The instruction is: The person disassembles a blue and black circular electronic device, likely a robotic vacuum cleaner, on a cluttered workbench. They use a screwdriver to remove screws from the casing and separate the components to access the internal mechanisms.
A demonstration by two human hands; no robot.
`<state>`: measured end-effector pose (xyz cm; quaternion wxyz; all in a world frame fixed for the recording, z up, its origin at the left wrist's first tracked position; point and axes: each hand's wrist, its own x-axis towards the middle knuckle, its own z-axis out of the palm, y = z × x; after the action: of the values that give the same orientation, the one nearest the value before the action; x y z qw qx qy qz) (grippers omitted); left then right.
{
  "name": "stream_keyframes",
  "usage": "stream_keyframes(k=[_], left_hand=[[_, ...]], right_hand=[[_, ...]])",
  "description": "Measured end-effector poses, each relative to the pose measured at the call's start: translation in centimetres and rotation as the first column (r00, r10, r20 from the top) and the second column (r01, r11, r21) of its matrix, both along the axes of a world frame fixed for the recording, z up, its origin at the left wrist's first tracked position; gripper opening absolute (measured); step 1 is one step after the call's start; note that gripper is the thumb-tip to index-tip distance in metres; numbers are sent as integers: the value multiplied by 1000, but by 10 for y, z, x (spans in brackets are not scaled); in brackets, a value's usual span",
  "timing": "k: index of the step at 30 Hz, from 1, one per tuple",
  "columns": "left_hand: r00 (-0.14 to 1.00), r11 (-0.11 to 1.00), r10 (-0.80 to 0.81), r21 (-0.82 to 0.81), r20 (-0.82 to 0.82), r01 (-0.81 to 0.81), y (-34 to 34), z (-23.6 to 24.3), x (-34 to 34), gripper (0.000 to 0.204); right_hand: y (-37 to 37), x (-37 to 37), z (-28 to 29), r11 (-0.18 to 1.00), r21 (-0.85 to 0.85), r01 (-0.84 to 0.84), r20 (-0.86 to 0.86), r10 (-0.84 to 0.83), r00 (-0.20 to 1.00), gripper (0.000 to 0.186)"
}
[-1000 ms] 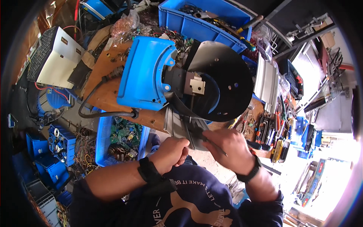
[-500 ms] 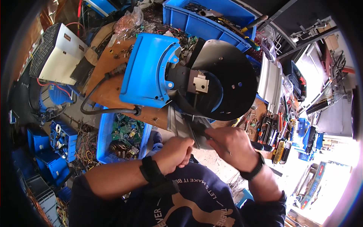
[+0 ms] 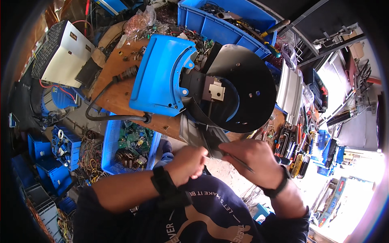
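Note:
My left hand [image 3: 187,162] is closed in front of my chest; what it holds, if anything, is hidden. To its right, my right hand [image 3: 256,160] is closed around a thin dark metal rod [image 3: 244,165], whose narrow end sticks out toward my wrist. Just beyond both hands stands a blue machine housing [image 3: 160,77] joined to a wide black curved shroud [image 3: 247,69]. A pale metal bracket [image 3: 216,91] sits in the middle of the shroud. Below it, grey metal strips [image 3: 192,131] reach down toward my hands.
A black cable [image 3: 95,118] loops from the housing over the brown tabletop [image 3: 107,91]. Left of my legs is a blue crate [image 3: 106,152] of green circuit boards. Hand tools [image 3: 287,139] crowd the right side; a large blue bin [image 3: 227,30] stands at the back.
My right hand has turned and shifted slightly right, so more of the thin rod shows. My left hand stays nearly in place. The whole view has shifted a little.

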<state>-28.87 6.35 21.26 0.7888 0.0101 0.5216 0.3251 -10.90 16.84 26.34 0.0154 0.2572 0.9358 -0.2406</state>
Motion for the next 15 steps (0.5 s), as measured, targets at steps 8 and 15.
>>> stream_keyframes(k=[8, 15], left_hand=[[1000, 1000, 20, 4, 2, -20, -4, -5, 1, 38], [999, 1000, 15, -21, 36, -15, 0, -8, -4, 39]], right_hand=[[2, -5, 23, 992, -123, 8, -19, -11, 1000, 20], [2, 1, 19, 993, -118, 2, -51, -8, 999, 19]])
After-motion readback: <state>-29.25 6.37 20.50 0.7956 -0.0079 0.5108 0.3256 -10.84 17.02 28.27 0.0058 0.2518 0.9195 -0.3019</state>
